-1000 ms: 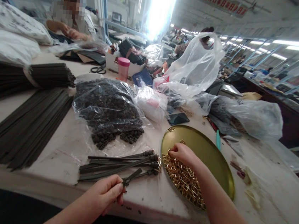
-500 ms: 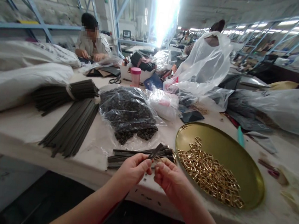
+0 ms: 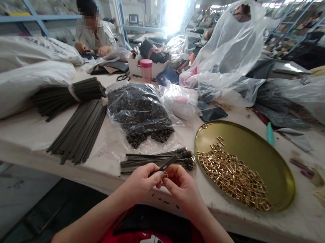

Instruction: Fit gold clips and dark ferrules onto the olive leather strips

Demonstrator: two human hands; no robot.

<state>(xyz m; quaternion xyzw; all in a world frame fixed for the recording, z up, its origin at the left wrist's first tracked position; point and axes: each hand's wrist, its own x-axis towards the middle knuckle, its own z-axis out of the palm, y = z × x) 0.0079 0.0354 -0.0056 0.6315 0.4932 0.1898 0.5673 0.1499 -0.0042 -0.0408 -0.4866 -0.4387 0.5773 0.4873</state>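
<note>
Close together at the table's front edge, my two hands meet over a dark strap and a small gold buckle. My left hand pinches the dark strap, whose end sticks out up and to the right. Between the fingertips shows the gold buckle, gripped by my right hand and touching the strap. Just beyond lies a pile of dark straps, several with gold buckles at their right ends. To the right, a round gold tray holds a heap of gold rectangular buckles.
Two bundles of dark strips, one tied and one fanned out, lie left. A clear bag of small black loops sits mid-table. Behind are a pink-lidded jar, scissors and a phone. A co-worker sits far left.
The view has tilted down a little, so the table sits higher in the picture. My right fingers have come closer over the strap end, and the gold buckle shows more clearly.
</note>
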